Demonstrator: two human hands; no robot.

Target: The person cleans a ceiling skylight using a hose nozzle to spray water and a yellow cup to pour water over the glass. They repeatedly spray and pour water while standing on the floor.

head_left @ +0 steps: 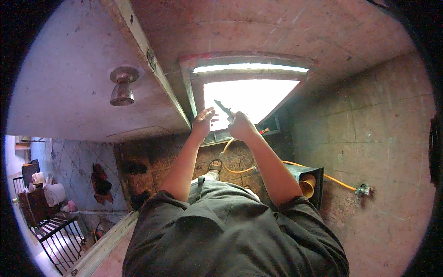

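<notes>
My right hand (241, 126) is closed around the lower end of a thin dark object (223, 108). It has an uneven outline and points up and to the left; glare behind it hides its kind. Beside it, my left hand (205, 123) is raised with fingers apart and holds nothing that I can see. Both hands are in front of a glaring white panel (258, 94), framed like a window or a mirror. Whether the left fingertips touch the dark object cannot be made out.
A door (69, 87) with a round metal knob (122, 87) stands at left. Across the tiled floor (235, 164) runs a yellow hose (295, 163), reaching a tap (363, 189) on the right wall. A dark bucket (315, 196) holding a yellow mug (308, 185) sits by my right arm.
</notes>
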